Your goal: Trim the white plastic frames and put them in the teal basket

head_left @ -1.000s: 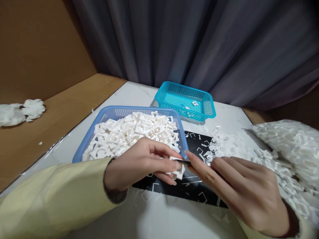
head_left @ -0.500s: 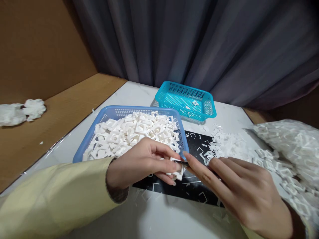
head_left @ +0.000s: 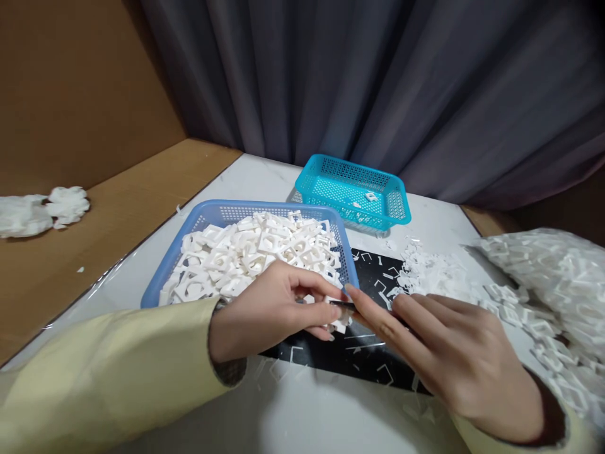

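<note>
Less of the white piece (head_left: 341,326) shows now, pinched in the left hand's (head_left: 276,310) grip; the right hand (head_left: 458,362) holds a blade (head_left: 344,305) lengthwise left-right, tip left.

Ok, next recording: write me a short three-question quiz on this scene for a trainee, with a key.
1. True or false: the blue basket holds fewer white pieces than the turquoise basket.
2. What colour is the mat beneath the hands?
A) red
B) black
C) green
3. Fill in: the ____ hand pinches a small white piece, and the ____ hand grips a thin dark tool.

Key:
1. False; the blue basket is heaped, the turquoise one holds only a few.
2. B
3. left hand; right hand
</note>
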`<state>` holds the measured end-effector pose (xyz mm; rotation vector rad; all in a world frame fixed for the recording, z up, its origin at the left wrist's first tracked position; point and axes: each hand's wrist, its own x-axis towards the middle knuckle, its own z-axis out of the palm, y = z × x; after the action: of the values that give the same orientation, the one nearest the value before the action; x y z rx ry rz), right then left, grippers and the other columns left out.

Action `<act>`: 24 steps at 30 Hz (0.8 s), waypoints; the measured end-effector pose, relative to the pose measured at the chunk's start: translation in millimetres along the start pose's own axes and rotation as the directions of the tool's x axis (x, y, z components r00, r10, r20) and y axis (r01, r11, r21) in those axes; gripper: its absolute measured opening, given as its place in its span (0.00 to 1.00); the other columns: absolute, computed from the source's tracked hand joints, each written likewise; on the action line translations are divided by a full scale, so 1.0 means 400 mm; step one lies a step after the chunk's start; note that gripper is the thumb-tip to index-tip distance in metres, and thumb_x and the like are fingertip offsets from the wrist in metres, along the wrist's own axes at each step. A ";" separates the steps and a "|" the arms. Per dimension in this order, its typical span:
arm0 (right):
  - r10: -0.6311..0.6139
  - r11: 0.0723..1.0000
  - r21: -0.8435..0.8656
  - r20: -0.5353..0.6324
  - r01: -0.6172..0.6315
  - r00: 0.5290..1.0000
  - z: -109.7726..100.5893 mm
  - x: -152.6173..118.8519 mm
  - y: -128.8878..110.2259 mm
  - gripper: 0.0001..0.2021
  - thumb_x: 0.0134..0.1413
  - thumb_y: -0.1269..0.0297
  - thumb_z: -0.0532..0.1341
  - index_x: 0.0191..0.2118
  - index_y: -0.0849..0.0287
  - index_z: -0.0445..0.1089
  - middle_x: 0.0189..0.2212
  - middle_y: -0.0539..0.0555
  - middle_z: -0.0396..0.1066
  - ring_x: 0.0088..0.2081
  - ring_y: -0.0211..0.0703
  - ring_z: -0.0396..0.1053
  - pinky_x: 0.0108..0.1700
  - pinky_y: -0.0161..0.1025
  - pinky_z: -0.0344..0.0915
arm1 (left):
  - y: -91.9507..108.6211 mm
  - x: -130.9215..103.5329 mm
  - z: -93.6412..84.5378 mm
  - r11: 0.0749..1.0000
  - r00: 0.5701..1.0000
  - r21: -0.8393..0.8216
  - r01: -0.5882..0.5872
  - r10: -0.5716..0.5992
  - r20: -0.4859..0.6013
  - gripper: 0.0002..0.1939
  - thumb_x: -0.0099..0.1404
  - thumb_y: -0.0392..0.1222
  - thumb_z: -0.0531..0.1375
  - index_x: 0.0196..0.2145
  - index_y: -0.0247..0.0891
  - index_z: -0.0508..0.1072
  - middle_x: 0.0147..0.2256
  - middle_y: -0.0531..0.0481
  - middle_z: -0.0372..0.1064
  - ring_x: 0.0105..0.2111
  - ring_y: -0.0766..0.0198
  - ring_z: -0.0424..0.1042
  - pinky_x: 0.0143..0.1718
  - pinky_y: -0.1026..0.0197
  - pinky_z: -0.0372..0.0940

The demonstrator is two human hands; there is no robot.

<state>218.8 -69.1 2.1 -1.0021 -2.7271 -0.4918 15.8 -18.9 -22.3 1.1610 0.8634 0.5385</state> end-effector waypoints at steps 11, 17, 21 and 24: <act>0.092 0.996 0.021 -0.048 -0.091 0.995 -0.050 -0.024 0.044 0.19 0.61 0.65 0.49 0.56 0.63 0.56 0.19 0.48 0.57 0.19 0.34 0.56 0.21 0.36 0.51 | 0.019 -0.004 -0.001 1.000 0.999 0.003 -0.007 0.007 -0.039 0.09 0.53 0.38 0.62 0.33 0.32 0.75 0.27 0.50 0.69 0.26 0.64 0.73 0.31 0.62 0.72; 0.088 0.994 0.067 -0.045 -0.085 0.995 -0.039 -0.010 0.032 0.16 0.60 0.64 0.52 0.51 0.63 0.62 0.18 0.47 0.57 0.17 0.32 0.55 0.19 0.36 0.49 | 0.028 -0.017 0.005 0.998 0.998 -0.047 -0.040 0.038 -0.046 0.06 0.54 0.37 0.62 0.32 0.34 0.75 0.29 0.52 0.70 0.29 0.66 0.72 0.33 0.63 0.72; 0.082 0.995 0.059 -0.033 -0.080 0.996 -0.036 -0.009 0.030 0.15 0.60 0.64 0.52 0.50 0.64 0.64 0.18 0.47 0.57 0.17 0.31 0.56 0.18 0.35 0.49 | 0.031 -0.017 0.007 0.999 0.997 -0.010 -0.045 0.044 -0.058 0.06 0.54 0.37 0.62 0.31 0.34 0.75 0.29 0.51 0.71 0.27 0.67 0.72 0.31 0.66 0.70; 0.079 0.995 0.056 -0.029 -0.078 0.996 -0.034 -0.007 0.027 0.16 0.60 0.63 0.51 0.50 0.64 0.64 0.18 0.47 0.57 0.18 0.31 0.56 0.19 0.35 0.49 | 0.032 -0.018 0.009 0.997 0.995 0.032 -0.066 0.068 -0.074 0.05 0.53 0.36 0.62 0.30 0.34 0.75 0.28 0.52 0.71 0.25 0.68 0.72 0.29 0.68 0.69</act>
<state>228.8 -68.0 16.4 -1.0737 -2.6468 -0.4135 15.3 -22.0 -7.5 1.2063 0.9010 0.6296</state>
